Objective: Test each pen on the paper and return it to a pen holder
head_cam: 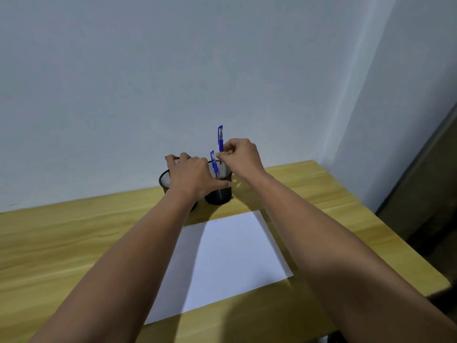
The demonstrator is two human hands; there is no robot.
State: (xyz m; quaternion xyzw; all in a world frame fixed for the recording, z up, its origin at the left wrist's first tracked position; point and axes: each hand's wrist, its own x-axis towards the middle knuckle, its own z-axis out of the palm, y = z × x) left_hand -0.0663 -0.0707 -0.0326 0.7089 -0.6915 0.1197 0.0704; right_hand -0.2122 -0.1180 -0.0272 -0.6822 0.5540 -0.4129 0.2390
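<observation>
Two black mesh pen holders stand by the wall: the left holder [165,180] and the right holder [220,191]. My right hand [241,154] pinches a blue-capped pen [220,137], held upright just above the right holder. A second blue-capped pen [214,164] stands inside that holder. My left hand [190,175] rests on top of the left holder, fingers curled over its far rim, thumb against the right holder. A white sheet of paper [230,258] lies on the wooden table in front of the holders.
The yellow wooden table [61,241] meets a pale wall at the back. Its right edge [395,233] drops to a dark floor area. My forearms cross over the paper's two sides.
</observation>
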